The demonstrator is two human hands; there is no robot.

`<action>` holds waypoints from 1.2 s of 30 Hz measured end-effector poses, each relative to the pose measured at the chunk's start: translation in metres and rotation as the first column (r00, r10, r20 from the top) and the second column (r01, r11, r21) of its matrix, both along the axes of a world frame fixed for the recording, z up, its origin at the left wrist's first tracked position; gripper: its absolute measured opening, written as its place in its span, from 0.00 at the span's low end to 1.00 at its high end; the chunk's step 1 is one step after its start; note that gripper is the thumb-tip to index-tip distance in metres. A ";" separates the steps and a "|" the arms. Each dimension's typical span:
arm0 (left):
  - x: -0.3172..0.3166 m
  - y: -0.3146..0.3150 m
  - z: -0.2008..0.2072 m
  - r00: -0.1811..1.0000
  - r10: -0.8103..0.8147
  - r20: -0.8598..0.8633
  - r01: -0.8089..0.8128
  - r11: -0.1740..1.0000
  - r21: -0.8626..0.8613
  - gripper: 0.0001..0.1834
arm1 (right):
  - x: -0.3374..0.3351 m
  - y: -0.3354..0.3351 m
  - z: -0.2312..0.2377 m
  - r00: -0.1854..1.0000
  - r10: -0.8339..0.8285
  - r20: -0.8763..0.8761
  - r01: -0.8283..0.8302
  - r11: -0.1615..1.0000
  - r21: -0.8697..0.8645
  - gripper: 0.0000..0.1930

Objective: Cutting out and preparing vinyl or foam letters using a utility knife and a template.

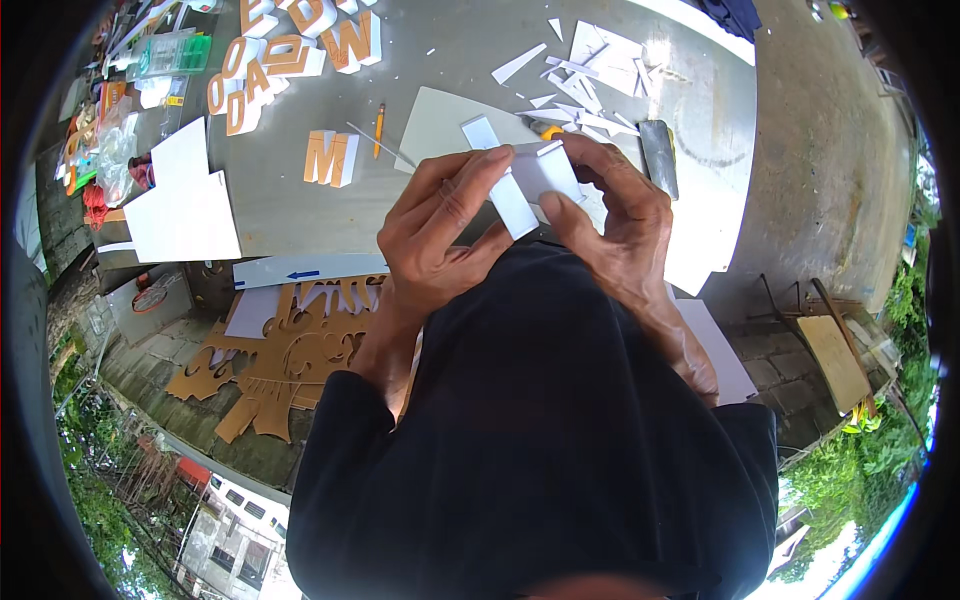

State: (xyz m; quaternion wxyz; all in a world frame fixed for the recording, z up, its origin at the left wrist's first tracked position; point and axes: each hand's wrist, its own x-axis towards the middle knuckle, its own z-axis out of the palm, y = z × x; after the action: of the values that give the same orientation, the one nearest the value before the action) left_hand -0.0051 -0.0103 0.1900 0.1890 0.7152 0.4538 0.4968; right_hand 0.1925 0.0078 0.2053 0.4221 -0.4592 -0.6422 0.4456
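Observation:
Both hands grip a white block letter [550,172] over the near edge of the table, with its flat, strip-like sides turned up. My left hand [440,225] is closed on its left side, thumb and fingers pressed to a white wall. On the other side, my right hand [625,205] pinches the piece between thumb and fingers. Part of the block letter is hidden by the fingers. Just beyond the hands lies a pale grey board [440,122], and a yellow tool [545,130] shows partly behind the piece.
Brown-faced white block letters [285,55] stand at the far left; one more [331,158] sits nearer. An orange pencil-like tool [379,130], white offcuts [580,95] and a dark flat block [658,158] lie about. White sheets [180,205] overhang left; cut brown boards [290,350] lie below.

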 end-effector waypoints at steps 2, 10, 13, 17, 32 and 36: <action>0.003 0.001 0.001 1.000 0.005 -0.022 -0.004 1.000 0.018 0.37 | -0.008 -0.003 -0.003 0.991 -0.134 -0.019 0.134 0.991 -0.019 0.20; 0.007 0.000 -0.001 0.999 0.012 -0.048 -0.010 0.999 0.048 0.37 | -0.014 -0.006 0.001 0.971 -0.221 0.092 0.217 0.975 0.047 0.17; 0.007 0.000 -0.004 0.999 0.004 -0.043 -0.002 0.999 0.044 0.38 | -0.014 -0.007 -0.002 0.967 -0.233 0.101 0.229 0.972 0.050 0.18; 0.004 0.002 -0.005 0.999 -0.033 0.031 0.034 0.999 -0.040 0.38 | -0.010 -0.003 0.004 0.977 -0.165 0.137 0.164 0.986 0.015 0.19; -0.003 -0.005 -0.011 0.905 -0.088 0.416 0.228 0.926 -0.301 0.40 | 0.025 0.021 -0.008 0.944 0.309 -0.118 -0.327 0.929 -0.177 0.36; 0.002 -0.007 -0.005 0.764 0.110 0.636 0.318 0.793 -0.520 0.39 | 0.019 0.021 -0.015 0.975 0.218 -0.043 -0.222 0.969 -0.112 0.27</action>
State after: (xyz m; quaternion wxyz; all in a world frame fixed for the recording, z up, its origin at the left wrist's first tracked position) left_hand -0.0027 -0.0177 0.1850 0.5763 0.4311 0.4525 0.5266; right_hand 0.2120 0.0293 0.1900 0.3527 -0.4020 -0.6556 0.5331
